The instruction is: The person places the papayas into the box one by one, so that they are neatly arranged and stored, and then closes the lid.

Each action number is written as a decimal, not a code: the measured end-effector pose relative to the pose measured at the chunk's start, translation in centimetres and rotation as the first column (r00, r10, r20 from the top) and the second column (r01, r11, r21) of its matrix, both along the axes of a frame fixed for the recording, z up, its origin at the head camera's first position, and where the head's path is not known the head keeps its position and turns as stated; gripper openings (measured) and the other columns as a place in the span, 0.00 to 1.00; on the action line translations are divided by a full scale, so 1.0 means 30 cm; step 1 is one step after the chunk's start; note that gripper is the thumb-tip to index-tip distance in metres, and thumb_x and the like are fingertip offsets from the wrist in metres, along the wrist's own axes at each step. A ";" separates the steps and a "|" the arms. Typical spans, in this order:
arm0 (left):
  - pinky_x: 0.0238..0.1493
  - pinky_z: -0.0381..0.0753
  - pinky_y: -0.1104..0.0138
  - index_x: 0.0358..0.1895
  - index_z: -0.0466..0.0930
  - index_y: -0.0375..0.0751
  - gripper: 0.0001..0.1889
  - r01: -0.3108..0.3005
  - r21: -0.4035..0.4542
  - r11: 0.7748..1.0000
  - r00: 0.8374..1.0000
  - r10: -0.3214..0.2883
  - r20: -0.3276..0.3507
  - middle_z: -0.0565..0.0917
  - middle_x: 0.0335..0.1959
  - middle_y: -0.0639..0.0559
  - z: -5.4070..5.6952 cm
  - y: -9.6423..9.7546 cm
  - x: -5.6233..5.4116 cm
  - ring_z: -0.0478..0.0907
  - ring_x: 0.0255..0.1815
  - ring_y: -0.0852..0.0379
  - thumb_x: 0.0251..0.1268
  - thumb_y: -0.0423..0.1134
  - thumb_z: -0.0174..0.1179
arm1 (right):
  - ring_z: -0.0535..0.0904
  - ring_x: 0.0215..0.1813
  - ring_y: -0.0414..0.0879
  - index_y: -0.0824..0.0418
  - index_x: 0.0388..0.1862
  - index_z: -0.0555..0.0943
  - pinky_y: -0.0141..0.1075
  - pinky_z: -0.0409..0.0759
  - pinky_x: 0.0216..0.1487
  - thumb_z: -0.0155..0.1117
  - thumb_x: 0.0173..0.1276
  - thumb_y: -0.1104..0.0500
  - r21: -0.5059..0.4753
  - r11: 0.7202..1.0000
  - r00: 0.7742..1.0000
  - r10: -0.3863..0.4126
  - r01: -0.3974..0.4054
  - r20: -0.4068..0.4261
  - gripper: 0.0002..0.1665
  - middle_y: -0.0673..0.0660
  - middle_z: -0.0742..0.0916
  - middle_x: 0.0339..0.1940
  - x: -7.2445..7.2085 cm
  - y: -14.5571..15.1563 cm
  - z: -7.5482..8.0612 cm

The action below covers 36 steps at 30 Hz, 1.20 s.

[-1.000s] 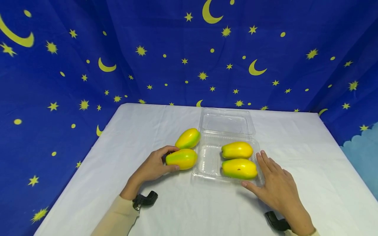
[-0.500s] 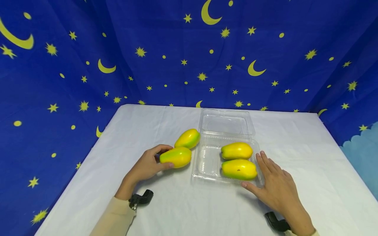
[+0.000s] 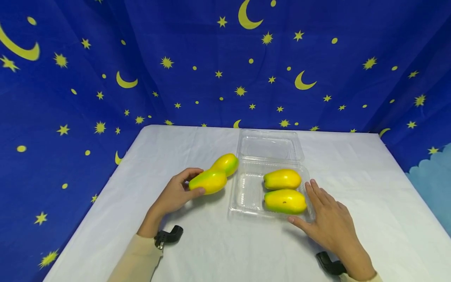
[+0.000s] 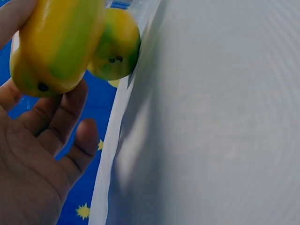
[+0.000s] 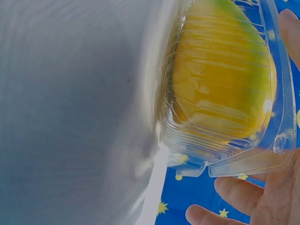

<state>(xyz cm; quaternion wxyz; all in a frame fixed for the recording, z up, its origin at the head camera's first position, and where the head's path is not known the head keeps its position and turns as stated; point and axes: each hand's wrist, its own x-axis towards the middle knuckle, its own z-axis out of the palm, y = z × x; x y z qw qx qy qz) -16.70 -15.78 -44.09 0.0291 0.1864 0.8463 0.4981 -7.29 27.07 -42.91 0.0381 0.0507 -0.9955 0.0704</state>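
Note:
In my left hand (image 3: 177,192) I grip a yellow-green papaya (image 3: 208,181) between thumb and fingers, raised off the cloth. Just behind it a second papaya (image 3: 227,163) lies on the table, partly covered by the held one in the head view; the left wrist view shows its stem end (image 4: 115,58). Two more papayas, a rear one (image 3: 282,179) and a front one (image 3: 285,201), lie side by side in the right half of a clear plastic clamshell box (image 3: 248,196). With fingers extended, my right hand (image 3: 331,221) rests along the box's right wall.
The box's lid (image 3: 269,145) lies folded back flat toward the far edge of the white-covered table (image 3: 253,250). Behind and left hangs a blue curtain (image 3: 197,47) with yellow moons and stars. The box's left half holds nothing.
My left hand has moved left and up with its papaya, which now overlaps the one behind it more. The right hand and the box stay in place.

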 end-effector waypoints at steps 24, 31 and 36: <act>0.51 0.79 0.54 0.67 0.73 0.59 0.30 0.112 0.017 0.994 0.992 -0.111 -0.067 0.80 0.58 0.59 0.102 0.174 -0.086 0.77 0.53 0.57 0.62 0.54 0.70 | 0.64 0.75 0.66 0.60 0.82 0.51 0.71 0.68 0.59 0.52 0.56 0.15 0.000 1.000 1.000 -0.005 0.005 -0.009 0.70 0.61 0.59 0.82 -0.001 0.018 0.004; 0.53 0.80 0.54 0.66 0.73 0.60 0.29 0.177 0.029 0.984 0.983 -0.174 -0.064 0.80 0.59 0.60 0.123 0.253 -0.115 0.76 0.53 0.55 0.61 0.52 0.71 | 0.63 0.76 0.65 0.58 0.82 0.51 0.71 0.68 0.60 0.52 0.56 0.15 -0.005 1.000 1.000 -0.008 0.008 0.001 0.69 0.60 0.59 0.83 0.004 0.014 -0.001; 0.53 0.80 0.57 0.65 0.74 0.59 0.29 0.180 0.013 0.984 0.981 -0.179 -0.068 0.80 0.59 0.61 0.127 0.282 -0.123 0.76 0.52 0.56 0.60 0.52 0.71 | 0.63 0.76 0.65 0.57 0.83 0.51 0.71 0.67 0.60 0.52 0.56 0.15 0.002 1.000 1.000 -0.006 0.006 0.002 0.69 0.60 0.59 0.83 -0.002 0.007 0.003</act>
